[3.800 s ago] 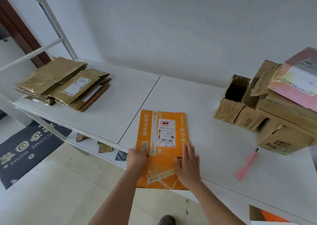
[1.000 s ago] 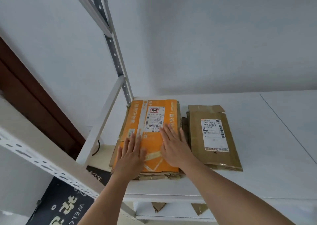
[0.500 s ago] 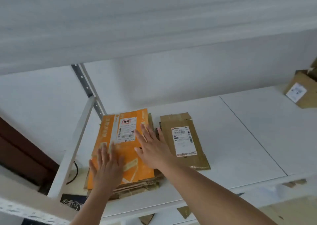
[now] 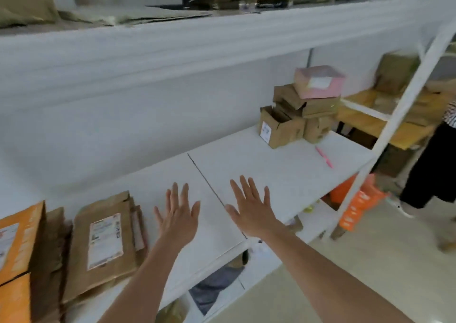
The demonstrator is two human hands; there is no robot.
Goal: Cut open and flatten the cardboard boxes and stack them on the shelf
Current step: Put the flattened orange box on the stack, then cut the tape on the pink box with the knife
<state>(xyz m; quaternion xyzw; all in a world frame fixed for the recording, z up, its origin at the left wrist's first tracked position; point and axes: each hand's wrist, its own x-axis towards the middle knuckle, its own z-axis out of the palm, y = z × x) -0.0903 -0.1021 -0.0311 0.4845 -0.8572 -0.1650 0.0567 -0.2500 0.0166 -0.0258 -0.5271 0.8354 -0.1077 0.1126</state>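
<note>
At the far left edge of the white shelf [image 4: 283, 174] lies the flattened orange box [image 4: 17, 243], its glossy printed face up, topping a pile of crushed brown cardboard; just to its right sits a second flat stack [image 4: 103, 246], dull kraft brown with a white paper label and ragged, layered edges. We read this as one box done and put away, with the step in hand being the move across to fetch another. Next come our own hands, both bare of anything: the left hand [image 4: 178, 220] and the right hand [image 4: 254, 213] are spread flat, fingers straight and apart, over the smooth matte shelf on either side of the dark seam between its two panels; whether the palms touch the surface we cannot tell. Further right and farther back stands the heap of uncut boxes [image 4: 299, 118], blocky brown cartons, one with its flaps open toward us, with a pale pink box [image 4: 318, 82] on top. Near them lies a slim pink cutter [image 4: 324, 157]. Our next move likely calls for reaching right, taking a carton and that cutter, and slitting the tape.
</note>
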